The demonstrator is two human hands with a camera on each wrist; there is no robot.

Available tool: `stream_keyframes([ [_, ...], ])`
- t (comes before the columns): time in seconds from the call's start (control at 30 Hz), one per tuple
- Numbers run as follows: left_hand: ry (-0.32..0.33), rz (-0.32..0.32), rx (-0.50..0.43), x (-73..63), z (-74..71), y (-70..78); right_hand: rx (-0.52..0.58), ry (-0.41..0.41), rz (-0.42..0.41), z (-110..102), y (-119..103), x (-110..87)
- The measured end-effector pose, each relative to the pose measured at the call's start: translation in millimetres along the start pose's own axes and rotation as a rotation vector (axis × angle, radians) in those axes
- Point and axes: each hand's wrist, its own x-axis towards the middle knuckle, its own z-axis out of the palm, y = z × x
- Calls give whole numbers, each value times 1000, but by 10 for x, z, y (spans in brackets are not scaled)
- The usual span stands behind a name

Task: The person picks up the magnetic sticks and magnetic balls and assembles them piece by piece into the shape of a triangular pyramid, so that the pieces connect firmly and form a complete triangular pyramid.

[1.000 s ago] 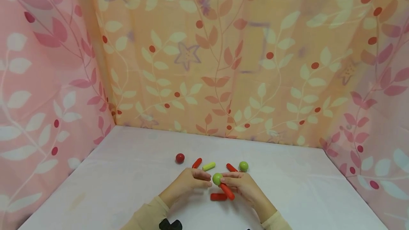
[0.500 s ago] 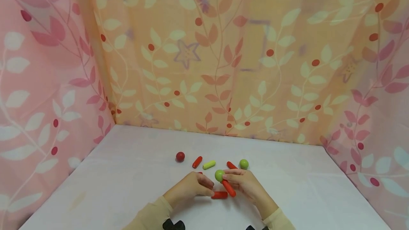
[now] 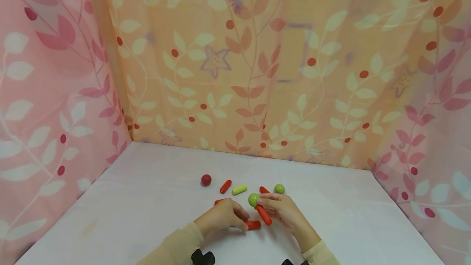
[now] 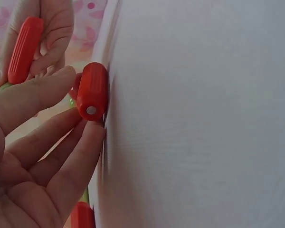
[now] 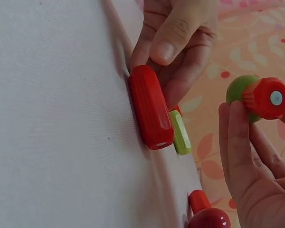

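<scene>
Red fluted rod (image 3: pixel 254 225) lies on worktop (image 3: pixel 147 203). At its left end: left hand (image 3: pixel 225 216), fingers narrowed; gripping or not, cannot tell. Above its right: right hand (image 3: pixel 282 209) pinches green ball (image 3: pixel 253 200) with attached rod (image 3: pixel 263 215), presumably leaving that rod's tip unobstructed.

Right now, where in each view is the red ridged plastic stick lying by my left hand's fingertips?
Head: the red ridged plastic stick lies low, just right of centre.
Left wrist: left of centre, slightly above mid-height, one end facing the viewer.
Right wrist: near the centre, slanting down rightward.
Shared landmark: your left hand, close beside it in every view.
</scene>
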Motion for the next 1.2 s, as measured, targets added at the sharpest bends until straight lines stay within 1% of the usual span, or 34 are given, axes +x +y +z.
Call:
stream_keyframes([
  [0.13,-1,-3,23,5,9,16,2,-6,2,10,2,-6],
  [0.3,8,39,44,19,29,39,9,-7,-3,0,-6,-12],
  [0.37,10,40,46,22,40,47,6,-6,-4,-10,-7,-18],
  [0.5,7,20,49,31,56,66,-8,3,-4,-18,-8,-30],
  [0.6,8,-9,53,24,57,76,-9,1,-3,-8,-10,-35],
  [0.7,12,-30,58,-14,49,73,-5,-6,-8,2,-11,-40],
  [0.87,14,-55,60,-121,21,38,-5,-1,-19,12,-6,-46],
  [1.07,19,-33,90,-205,-75,-11,-1,8,-16,23,-2,-32],
  [1.2,21,-46,78,-220,-139,-45,8,-10,-26,17,15,-28],
])
